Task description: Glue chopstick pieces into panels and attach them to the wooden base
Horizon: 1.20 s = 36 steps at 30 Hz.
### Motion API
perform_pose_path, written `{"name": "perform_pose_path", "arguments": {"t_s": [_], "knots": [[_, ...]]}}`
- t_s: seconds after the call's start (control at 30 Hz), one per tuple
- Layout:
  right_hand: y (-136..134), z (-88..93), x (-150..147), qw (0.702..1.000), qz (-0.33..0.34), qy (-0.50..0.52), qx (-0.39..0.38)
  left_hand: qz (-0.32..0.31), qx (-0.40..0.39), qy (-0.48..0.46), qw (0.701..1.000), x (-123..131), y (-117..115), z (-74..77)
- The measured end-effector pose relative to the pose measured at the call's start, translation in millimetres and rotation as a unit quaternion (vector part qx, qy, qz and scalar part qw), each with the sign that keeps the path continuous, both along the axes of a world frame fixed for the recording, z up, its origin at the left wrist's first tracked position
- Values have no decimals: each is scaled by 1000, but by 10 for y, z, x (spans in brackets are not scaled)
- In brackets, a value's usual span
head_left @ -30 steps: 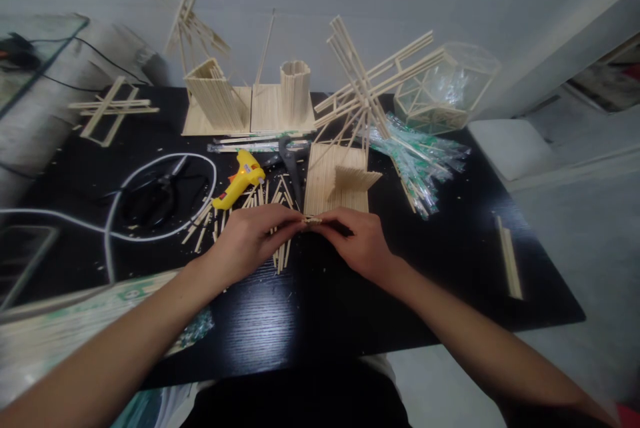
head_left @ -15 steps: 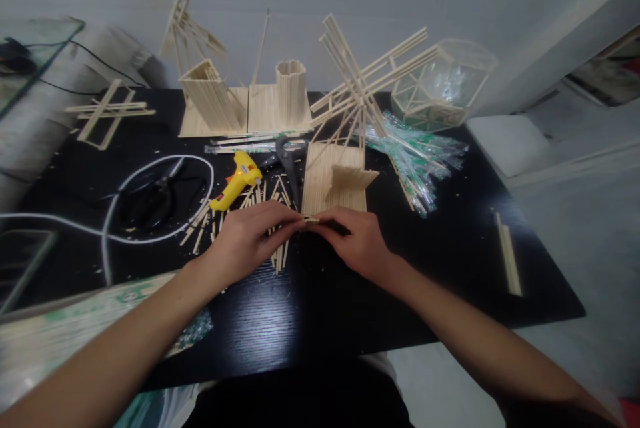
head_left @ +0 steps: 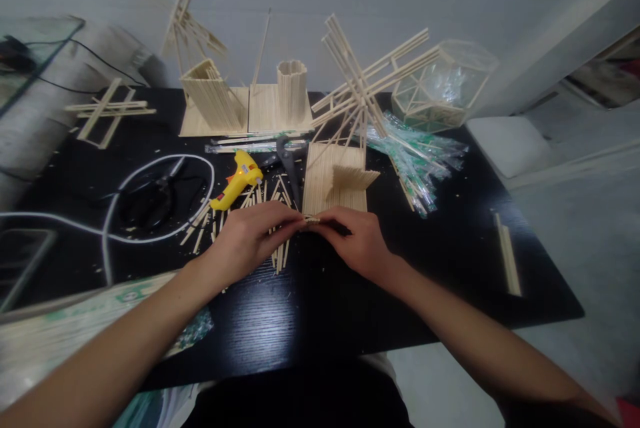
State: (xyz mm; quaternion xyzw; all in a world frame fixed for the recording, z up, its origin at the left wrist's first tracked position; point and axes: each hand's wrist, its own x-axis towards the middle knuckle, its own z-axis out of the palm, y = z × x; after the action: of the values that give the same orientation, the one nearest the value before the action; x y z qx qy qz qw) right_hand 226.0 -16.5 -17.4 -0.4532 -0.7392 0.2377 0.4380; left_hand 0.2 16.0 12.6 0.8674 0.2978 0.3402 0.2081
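Note:
Between my two hands is a small bundle of short wooden sticks (head_left: 312, 219), seen end-on and mostly covered by fingers. My left hand (head_left: 250, 235) pinches its left side with thumb and forefinger. From the right, my right hand (head_left: 357, 241) grips the other side the same way. Just beyond the fingers lies a flat stick base (head_left: 315, 175) with an angled stick wall (head_left: 353, 180) standing on it. Loose cut sticks (head_left: 281, 251) lie beside and under my left hand. A yellow glue gun (head_left: 239, 180) rests behind that hand, next to dark-handled pliers (head_left: 289, 165).
Stick models (head_left: 292, 95) line the back of the black table (head_left: 425, 268), with a windmill-like frame (head_left: 361, 88) among them. Plastic-wrapped sticks (head_left: 417, 155) lie at right. A white cable (head_left: 107, 241) loops at left around a black tool (head_left: 155, 201). Two sticks (head_left: 508, 255) lie far right.
Almost nothing differs. Both hands keep the same pinch on the stick bundle, and the view has shifted very slightly.

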Motion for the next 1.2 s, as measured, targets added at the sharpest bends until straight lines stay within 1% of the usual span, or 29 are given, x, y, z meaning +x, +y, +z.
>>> {"name": "perform_pose_path", "arguments": {"t_s": [0.67,1.0,1.1,1.2], "knots": [[-10,-12,-6,1000,-1,4,5,5,1,2,1000,-6,2,-27],[14,-110,0,1000,17,-6,22,5,2,-1,1000,-27,11,-78],[3,-113,-11,1000,0,5,9,16,2,0,1000,-42,10,-68],[-12,-94,-30,998,-16,43,-33,52,11,-5,999,-74,16,-28]]}}
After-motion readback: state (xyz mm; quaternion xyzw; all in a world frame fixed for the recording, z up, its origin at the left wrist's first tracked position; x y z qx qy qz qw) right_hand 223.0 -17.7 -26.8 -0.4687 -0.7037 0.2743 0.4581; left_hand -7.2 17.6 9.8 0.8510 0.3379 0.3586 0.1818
